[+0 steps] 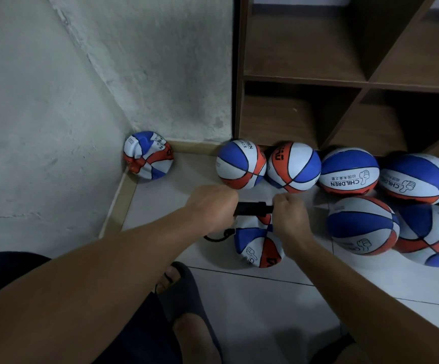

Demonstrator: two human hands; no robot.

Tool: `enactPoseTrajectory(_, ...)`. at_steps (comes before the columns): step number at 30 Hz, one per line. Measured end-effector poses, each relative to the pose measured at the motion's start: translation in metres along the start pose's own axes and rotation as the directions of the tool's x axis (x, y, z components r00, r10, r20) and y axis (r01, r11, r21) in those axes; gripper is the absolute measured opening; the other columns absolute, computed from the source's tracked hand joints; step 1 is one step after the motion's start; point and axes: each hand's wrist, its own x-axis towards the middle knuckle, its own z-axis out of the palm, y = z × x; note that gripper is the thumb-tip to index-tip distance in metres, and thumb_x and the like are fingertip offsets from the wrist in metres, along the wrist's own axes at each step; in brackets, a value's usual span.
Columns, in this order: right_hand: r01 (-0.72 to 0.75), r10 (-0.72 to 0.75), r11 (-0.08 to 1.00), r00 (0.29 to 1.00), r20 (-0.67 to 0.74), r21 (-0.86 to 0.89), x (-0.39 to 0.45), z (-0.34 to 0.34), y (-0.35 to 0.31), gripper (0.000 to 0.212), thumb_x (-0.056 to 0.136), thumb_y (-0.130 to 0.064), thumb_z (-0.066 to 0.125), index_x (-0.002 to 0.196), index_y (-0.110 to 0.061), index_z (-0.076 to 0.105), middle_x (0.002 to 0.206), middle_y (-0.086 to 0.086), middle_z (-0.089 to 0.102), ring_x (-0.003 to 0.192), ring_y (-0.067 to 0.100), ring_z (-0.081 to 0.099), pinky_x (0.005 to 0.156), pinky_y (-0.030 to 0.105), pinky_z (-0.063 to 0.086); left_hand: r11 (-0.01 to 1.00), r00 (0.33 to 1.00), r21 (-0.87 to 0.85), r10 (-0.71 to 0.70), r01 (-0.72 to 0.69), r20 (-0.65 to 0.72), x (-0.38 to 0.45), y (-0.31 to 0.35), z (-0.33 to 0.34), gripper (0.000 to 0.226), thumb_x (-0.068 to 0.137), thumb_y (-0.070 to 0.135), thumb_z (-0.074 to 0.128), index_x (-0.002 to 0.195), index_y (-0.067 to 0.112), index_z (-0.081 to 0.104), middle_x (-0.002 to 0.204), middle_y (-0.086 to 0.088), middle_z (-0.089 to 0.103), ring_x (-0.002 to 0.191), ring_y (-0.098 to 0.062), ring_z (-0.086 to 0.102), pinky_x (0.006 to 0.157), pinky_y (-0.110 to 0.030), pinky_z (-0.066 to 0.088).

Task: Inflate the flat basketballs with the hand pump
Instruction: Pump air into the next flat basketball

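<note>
Centre of the frame: my left hand (pixel 213 203) grips one end of the black hand pump (pixel 252 208), fingers curled around it; my right hand (pixel 289 214) wraps the other end, so the two can work against each other. Beneath, a slack, dimpled basketball (pixel 259 244) sits on the tiled floor (pixel 252 311), joined by a thin black hose (pixel 217 236). A crumpled ball (pixel 147 155) waits at the left corner; round, firm balls (pixel 349 170) line the wooden shelf (pixel 305 82).

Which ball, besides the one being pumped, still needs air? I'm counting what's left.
The crumpled basketball alone in the wall corner; the balls by the wooden shelf look round.
</note>
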Motion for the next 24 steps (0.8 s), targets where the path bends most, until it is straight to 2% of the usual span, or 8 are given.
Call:
enactPoseTrajectory(6, 0.000, 0.001, 1.000, 0.999, 0.034, -0.029, -0.003, 0.004, 0.001, 0.028, 0.102, -0.016, 0.045, 0.074, -0.015, 0.042, 0.069, 0.007, 0.039, 0.066, 0.021, 0.038, 0.062, 0.040, 0.033, 1.000, 0.999, 0.011, 0.029, -0.029, 0.014, 0.000, -0.001, 0.003, 0.016, 0.097, 0.031, 0.072, 0.087, 0.019, 0.066, 0.070, 0.003, 0.058, 0.055, -0.013, 0.050, 0.054, -0.029, 0.038)
enactPoseTrajectory(9, 0.006, -0.004, 1.000, 0.997, 0.075, -0.015, 0.001, -0.004, -0.005, 0.030, 0.103, -0.012, 0.045, 0.074, -0.014, 0.045, 0.064, 0.003, 0.041, 0.056, 0.013, 0.039, 0.052, 0.031, 0.035, 0.999, 0.998, -0.015, 0.049, -0.050, -0.036, 0.003, -0.002, 0.002, 0.024, 0.097, 0.033, 0.072, 0.081, 0.020, 0.060, 0.068, 0.003, 0.056, 0.055, -0.014, 0.051, 0.054, -0.028, 0.038)
enactPoseTrajectory(11, -0.015, 0.018, 0.999, 0.996, 0.087, -0.035, 0.009, -0.014, -0.009, 0.025, 0.103, -0.013, 0.047, 0.078, -0.014, 0.050, 0.065, 0.003, 0.044, 0.055, 0.013, 0.041, 0.051, 0.028, 0.036, 0.998, 0.996, -0.030, 0.050, -0.052, -0.069, 0.005, -0.004, -0.003, 0.026, 0.098, 0.035, 0.070, 0.079, 0.022, 0.058, 0.067, 0.005, 0.055, 0.056, -0.015, 0.053, 0.055, -0.028, 0.039)
enactPoseTrajectory(14, -0.114, 0.114, 0.993, 0.993, -0.003, 0.024, 0.026, -0.044, -0.010, 0.013, 0.096, -0.016, 0.053, 0.085, -0.015, 0.059, 0.067, 0.004, 0.047, 0.059, 0.020, 0.042, 0.055, 0.031, 0.035, 0.998, 0.997, -0.059, 0.025, -0.029, -0.072, 0.006, -0.015, -0.007, 0.036, 0.100, 0.034, 0.068, 0.071, 0.026, 0.049, 0.066, 0.006, 0.052, 0.055, -0.011, 0.048, 0.050, -0.028, 0.033)
enactPoseTrajectory(17, -0.203, 0.207, 0.977, 0.976, -0.072, 0.056, 0.043, -0.072, -0.007, 0.009, 0.087, -0.017, 0.056, 0.079, -0.015, 0.053, 0.060, 0.005, 0.040, 0.053, 0.020, 0.033, 0.051, 0.032, 0.027, 0.998, 0.998, -0.065, -0.022, 0.018, -0.062, 0.006, -0.030, -0.005, 0.040, 0.100, 0.036, 0.068, 0.068, 0.029, 0.045, 0.065, 0.007, 0.054, 0.055, -0.011, 0.052, 0.049, -0.028, 0.032)
enactPoseTrajectory(20, -0.183, 0.186, 0.982, 0.979, -0.083, 0.047, 0.047, -0.075, -0.001, 0.007, 0.084, -0.016, 0.054, 0.078, -0.014, 0.051, 0.062, 0.006, 0.039, 0.055, 0.021, 0.032, 0.051, 0.032, 0.026, 0.996, 0.999, -0.087, -0.025, 0.021, -0.046, 0.005, -0.027, -0.003, 0.041, 0.101, 0.038, 0.068, 0.068, 0.028, 0.046, 0.066, 0.006, 0.055, 0.055, -0.011, 0.051, 0.049, -0.028, 0.030)
enactPoseTrajectory(23, -0.095, 0.087, 0.989, 0.994, -0.067, -0.116, 0.031, -0.048, -0.001, 0.021, 0.099, -0.004, 0.043, 0.084, -0.004, 0.058, 0.073, 0.008, 0.050, 0.061, 0.021, 0.045, 0.049, 0.030, 0.039, 0.996, 1.000, -0.084, -0.008, 0.006, -0.028, 0.005, -0.016, -0.003, 0.035, 0.102, 0.032, 0.068, 0.073, 0.022, 0.050, 0.068, 0.005, 0.051, 0.055, -0.010, 0.046, 0.048, -0.027, 0.027)
enactPoseTrajectory(24, -0.067, 0.058, 0.991, 0.995, -0.076, -0.117, 0.026, -0.038, 0.000, 0.021, 0.100, -0.004, 0.042, 0.087, 0.000, 0.058, 0.075, 0.009, 0.051, 0.064, 0.021, 0.046, 0.052, 0.031, 0.040, 0.997, 0.999, -0.073, -0.009, 0.006, -0.031, 0.005, -0.013, -0.004, 0.031, 0.101, 0.031, 0.068, 0.076, 0.020, 0.054, 0.069, 0.005, 0.051, 0.055, -0.011, 0.047, 0.049, -0.027, 0.028)
